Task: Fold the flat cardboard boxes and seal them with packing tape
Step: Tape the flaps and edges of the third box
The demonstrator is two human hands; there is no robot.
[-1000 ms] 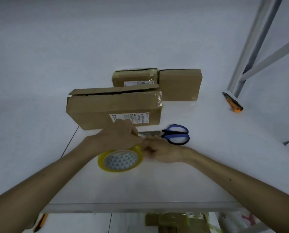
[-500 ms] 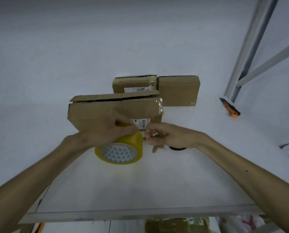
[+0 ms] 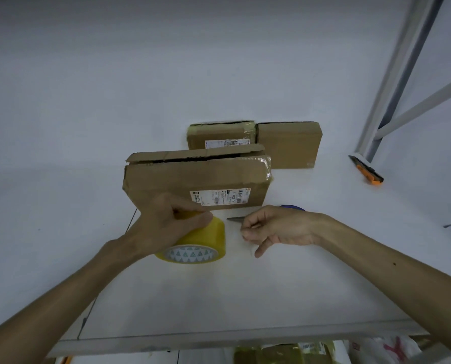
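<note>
Left hand [image 3: 166, 222] grips tape roll [image 3: 200, 245], hole facing near. Right hand [image 3: 276, 227] just right of roll, fingertips pinched; if tape end between them, cannot tell. One scissors [image 3: 234, 219], partly behind right hand. Three boxes: near box [image 3: 192, 179], top flap ajar, inside dark; far-left box [image 3: 219, 137] and far-right box [image 3: 290, 145] touching. One knife [image 3: 368, 172] far right. Wide strip of table [image 3: 219, 298] between hands and near edge.

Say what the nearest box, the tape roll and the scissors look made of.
Nearest box: brown cardboard, matte, glossy clear tape on its right end. Tape roll: translucent yellowish plastic film, shiny; printed core, probably card. Scissors: grey metal blade; blue handle, likely plastic.
</note>
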